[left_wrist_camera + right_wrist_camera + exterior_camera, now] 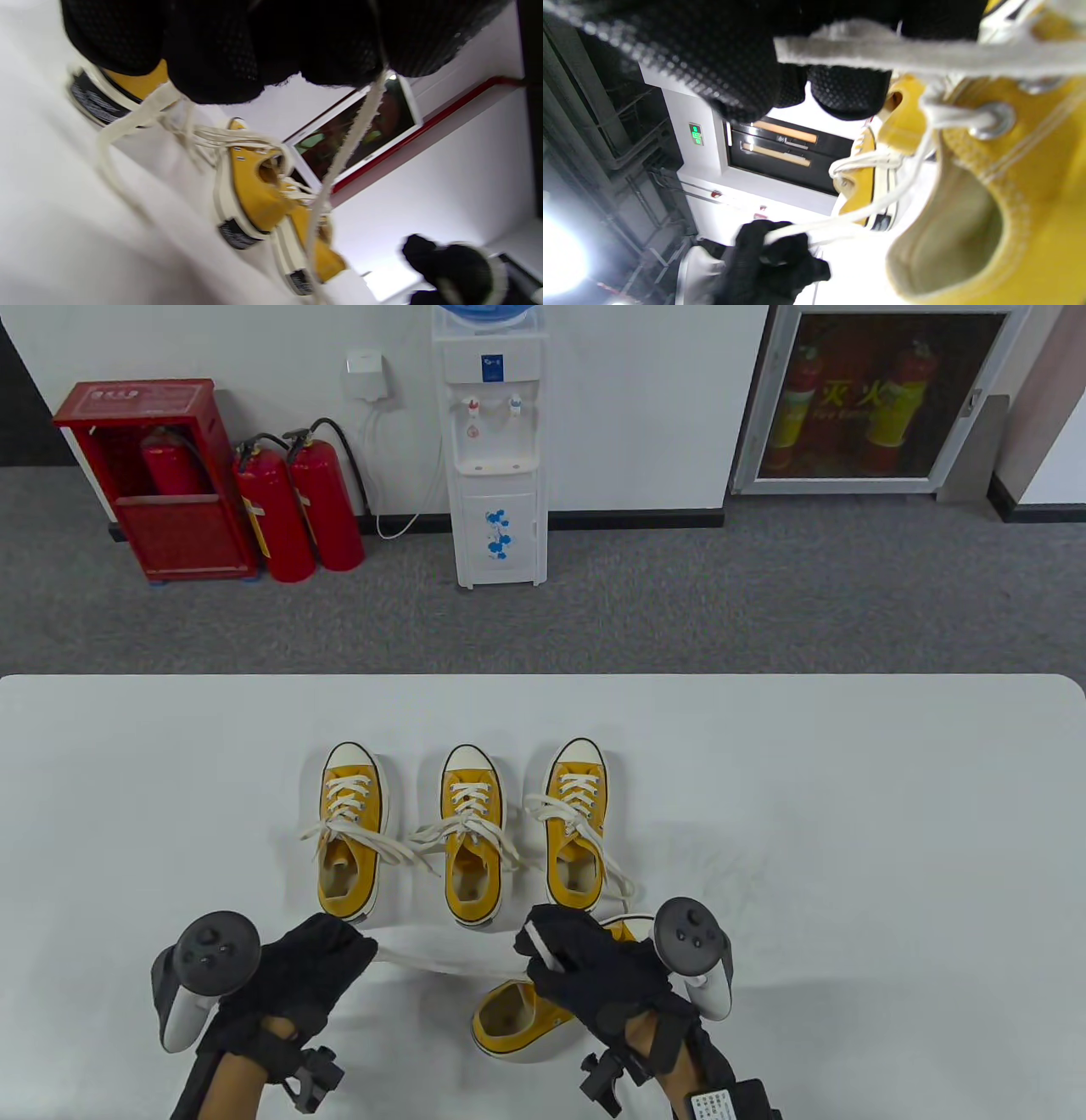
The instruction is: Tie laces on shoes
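A white table (848, 831) is seen from above. Three yellow shoes are lined up side by side in the middle of it: the left shoe (349, 831), the middle shoe (472, 836) and the right shoe (577, 823). Their toes are pointed away from the person. White laces are spread loosely over them.

A fourth yellow shoe (517, 1022) is found nearer the person, just under the right hand (594, 967). One white lace (424, 957) is stretched from this shoe across to the left hand (297, 976). The lace is gripped by the curled fingers of the left hand. Another piece of lace (925, 53) is pinched by the curled fingers of the right hand, right above the shoe's opening.

Behind the table, a water cooler (496, 449) and red fire extinguishers (297, 509) are stood against the wall
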`<state>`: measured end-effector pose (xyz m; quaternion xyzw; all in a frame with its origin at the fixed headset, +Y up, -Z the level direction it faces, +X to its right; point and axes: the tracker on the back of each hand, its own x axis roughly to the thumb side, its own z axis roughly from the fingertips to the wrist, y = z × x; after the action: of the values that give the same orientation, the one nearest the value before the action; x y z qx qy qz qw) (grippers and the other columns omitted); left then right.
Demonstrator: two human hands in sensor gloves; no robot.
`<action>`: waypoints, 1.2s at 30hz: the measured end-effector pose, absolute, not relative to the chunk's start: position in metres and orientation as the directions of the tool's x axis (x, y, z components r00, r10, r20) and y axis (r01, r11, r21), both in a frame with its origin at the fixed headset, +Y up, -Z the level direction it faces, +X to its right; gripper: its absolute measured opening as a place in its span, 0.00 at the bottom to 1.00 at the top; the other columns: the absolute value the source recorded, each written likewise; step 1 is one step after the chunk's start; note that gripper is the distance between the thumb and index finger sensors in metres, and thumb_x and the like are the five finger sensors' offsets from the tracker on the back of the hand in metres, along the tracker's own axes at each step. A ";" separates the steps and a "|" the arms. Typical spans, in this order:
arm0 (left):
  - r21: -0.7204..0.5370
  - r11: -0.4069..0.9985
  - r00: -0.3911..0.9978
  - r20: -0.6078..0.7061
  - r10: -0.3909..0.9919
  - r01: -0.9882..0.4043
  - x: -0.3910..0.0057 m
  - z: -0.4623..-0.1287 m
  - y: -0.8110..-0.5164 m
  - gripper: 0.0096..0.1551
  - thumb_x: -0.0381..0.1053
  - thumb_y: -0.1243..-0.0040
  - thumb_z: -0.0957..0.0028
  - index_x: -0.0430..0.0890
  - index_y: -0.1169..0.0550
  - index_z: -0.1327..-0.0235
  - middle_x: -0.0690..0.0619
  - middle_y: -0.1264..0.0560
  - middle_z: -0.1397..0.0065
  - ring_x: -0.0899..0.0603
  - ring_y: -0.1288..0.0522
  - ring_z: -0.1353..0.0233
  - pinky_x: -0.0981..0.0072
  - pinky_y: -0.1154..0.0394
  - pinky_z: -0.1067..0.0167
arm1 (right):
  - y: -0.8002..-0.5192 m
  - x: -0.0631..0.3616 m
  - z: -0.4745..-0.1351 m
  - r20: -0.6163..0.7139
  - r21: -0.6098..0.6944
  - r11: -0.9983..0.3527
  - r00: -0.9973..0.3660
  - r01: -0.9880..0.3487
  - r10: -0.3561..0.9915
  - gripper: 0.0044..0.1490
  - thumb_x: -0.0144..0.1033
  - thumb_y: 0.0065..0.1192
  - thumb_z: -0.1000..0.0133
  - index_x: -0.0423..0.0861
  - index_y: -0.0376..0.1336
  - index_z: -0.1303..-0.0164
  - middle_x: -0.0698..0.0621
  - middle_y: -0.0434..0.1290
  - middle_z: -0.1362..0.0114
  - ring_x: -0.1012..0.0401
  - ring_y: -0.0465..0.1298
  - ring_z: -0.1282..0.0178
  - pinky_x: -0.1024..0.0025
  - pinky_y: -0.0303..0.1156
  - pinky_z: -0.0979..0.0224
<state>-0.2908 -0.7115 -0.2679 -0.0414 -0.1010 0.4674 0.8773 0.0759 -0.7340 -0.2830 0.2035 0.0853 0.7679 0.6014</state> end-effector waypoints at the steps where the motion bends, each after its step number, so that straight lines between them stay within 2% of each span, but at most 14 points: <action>1: -0.166 0.548 0.529 0.145 0.836 -0.820 -0.289 -0.268 -0.709 0.21 0.67 0.38 0.49 0.54 0.16 0.57 0.49 0.20 0.41 0.44 0.16 0.54 0.37 0.25 0.40 | -0.734 0.076 -0.283 0.210 0.363 -0.269 -0.202 -0.892 0.956 0.32 0.33 0.73 0.51 0.41 0.69 0.35 0.44 0.59 0.21 0.55 0.78 0.42 0.45 0.68 0.34; 4: -0.183 0.464 0.437 0.171 0.883 -0.867 -0.276 -0.267 -0.697 0.21 0.68 0.36 0.49 0.54 0.17 0.56 0.50 0.21 0.40 0.44 0.16 0.53 0.37 0.25 0.39 | -0.733 0.074 -0.282 0.232 0.306 -0.352 -0.289 -0.884 0.929 0.30 0.31 0.71 0.51 0.42 0.69 0.37 0.45 0.60 0.22 0.58 0.80 0.48 0.50 0.71 0.38; 8: -0.215 0.430 0.391 0.203 0.898 -0.877 -0.260 -0.267 -0.678 0.21 0.67 0.35 0.50 0.54 0.17 0.55 0.49 0.21 0.39 0.44 0.17 0.52 0.36 0.26 0.39 | -0.731 0.070 -0.280 0.251 0.245 -0.432 -0.374 -0.868 0.893 0.29 0.33 0.72 0.51 0.46 0.71 0.38 0.47 0.62 0.22 0.59 0.81 0.51 0.53 0.73 0.40; 10: -0.237 0.412 0.362 0.228 0.904 -0.880 -0.253 -0.268 -0.668 0.22 0.67 0.35 0.50 0.54 0.18 0.53 0.50 0.22 0.38 0.44 0.17 0.51 0.37 0.26 0.38 | -0.731 0.068 -0.280 0.256 0.243 -0.447 -0.388 -0.861 0.885 0.30 0.32 0.72 0.51 0.46 0.71 0.37 0.47 0.61 0.22 0.59 0.81 0.51 0.53 0.74 0.41; 13: -0.312 0.310 0.244 0.234 0.941 -0.898 -0.239 -0.268 -0.656 0.22 0.66 0.33 0.50 0.54 0.18 0.52 0.49 0.22 0.37 0.43 0.17 0.49 0.36 0.27 0.37 | -0.733 0.066 -0.280 0.248 0.249 -0.456 -0.399 -0.854 0.883 0.30 0.33 0.73 0.52 0.48 0.71 0.36 0.46 0.60 0.22 0.59 0.81 0.52 0.55 0.75 0.45; 17: -0.368 0.297 0.203 0.271 0.941 -0.881 -0.218 -0.264 -0.645 0.22 0.65 0.32 0.50 0.54 0.19 0.50 0.49 0.23 0.36 0.43 0.18 0.47 0.35 0.27 0.36 | -0.734 0.066 -0.280 0.238 0.254 -0.464 -0.410 -0.849 0.881 0.31 0.33 0.73 0.51 0.48 0.70 0.35 0.46 0.59 0.21 0.59 0.80 0.51 0.58 0.75 0.48; 22: -0.424 0.351 0.236 0.300 0.924 -0.835 -0.191 -0.261 -0.637 0.22 0.63 0.30 0.50 0.53 0.18 0.48 0.49 0.23 0.34 0.41 0.18 0.44 0.30 0.32 0.32 | -0.730 0.063 -0.279 0.256 0.247 -0.534 -0.477 -0.809 0.841 0.33 0.32 0.74 0.52 0.47 0.69 0.33 0.46 0.57 0.21 0.59 0.79 0.51 0.62 0.76 0.54; 25: -0.415 0.395 0.273 0.323 0.906 -0.820 -0.177 -0.261 -0.632 0.23 0.62 0.29 0.50 0.53 0.18 0.47 0.49 0.23 0.34 0.41 0.19 0.43 0.28 0.35 0.30 | -0.726 0.059 -0.275 0.283 0.236 -0.590 -0.526 -0.773 0.802 0.34 0.32 0.74 0.53 0.48 0.68 0.33 0.46 0.57 0.21 0.60 0.79 0.51 0.66 0.76 0.59; 29: -0.442 0.375 0.247 0.321 0.914 -0.815 -0.162 -0.263 -0.625 0.23 0.61 0.29 0.50 0.52 0.18 0.46 0.48 0.24 0.33 0.40 0.20 0.41 0.26 0.37 0.29 | -0.723 0.053 -0.271 0.322 0.225 -0.643 -0.567 -0.733 0.759 0.35 0.32 0.73 0.53 0.49 0.68 0.32 0.46 0.57 0.20 0.59 0.78 0.51 0.67 0.76 0.60; 33: -0.381 0.398 0.276 0.337 0.900 -0.834 -0.155 -0.269 -0.619 0.23 0.60 0.30 0.50 0.53 0.18 0.45 0.49 0.24 0.32 0.40 0.20 0.40 0.26 0.38 0.28 | -0.724 0.051 -0.270 0.358 0.235 -0.665 -0.573 -0.709 0.737 0.32 0.30 0.71 0.52 0.51 0.70 0.34 0.47 0.56 0.20 0.59 0.77 0.50 0.66 0.75 0.57; 36: -0.272 0.454 0.360 0.334 0.871 -0.848 -0.155 -0.277 -0.617 0.22 0.60 0.30 0.50 0.53 0.19 0.45 0.49 0.24 0.32 0.40 0.21 0.40 0.26 0.38 0.28 | -0.724 0.051 -0.269 0.405 0.245 -0.685 -0.569 -0.686 0.715 0.29 0.29 0.70 0.52 0.52 0.72 0.37 0.47 0.57 0.20 0.59 0.77 0.49 0.67 0.75 0.58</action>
<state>-0.1549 -0.6173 -0.2775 -0.0261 -0.2192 0.5216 0.8241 0.0508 -0.7239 -0.2689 0.2423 0.0302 0.8853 0.3958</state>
